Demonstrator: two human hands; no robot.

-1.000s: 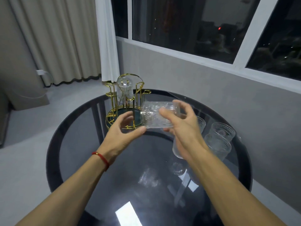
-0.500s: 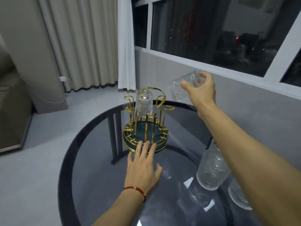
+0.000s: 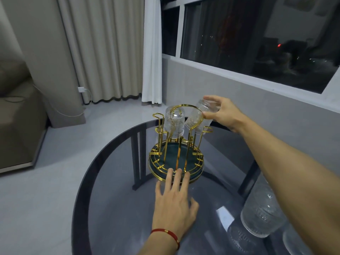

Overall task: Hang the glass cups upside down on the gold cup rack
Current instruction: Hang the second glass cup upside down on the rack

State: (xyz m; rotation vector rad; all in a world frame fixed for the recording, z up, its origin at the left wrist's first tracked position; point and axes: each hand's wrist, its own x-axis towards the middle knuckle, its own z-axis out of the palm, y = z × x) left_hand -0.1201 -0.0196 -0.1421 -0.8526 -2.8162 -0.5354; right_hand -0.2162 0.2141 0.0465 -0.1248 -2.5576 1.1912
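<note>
- The right hand [image 3: 223,112] is pinching a tilted, ribbed clear glass cup [image 3: 199,117] in its grip at the far right of the gold wire cup rack [image 3: 177,148].
- The left hand [image 3: 173,205], fingers spread, is pressing the dark round glass surface [image 3: 117,181], fingertips touching the rack's near rim.
- Another ribbed glass cup [image 3: 174,122] is hanging upside down on the rack.

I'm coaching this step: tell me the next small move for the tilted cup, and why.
Probably tip the held cup fully mouth-down and lower it over a free prong: the right hand holds it tilted beside the hung cup, while the left hand steadies the rack.
</note>
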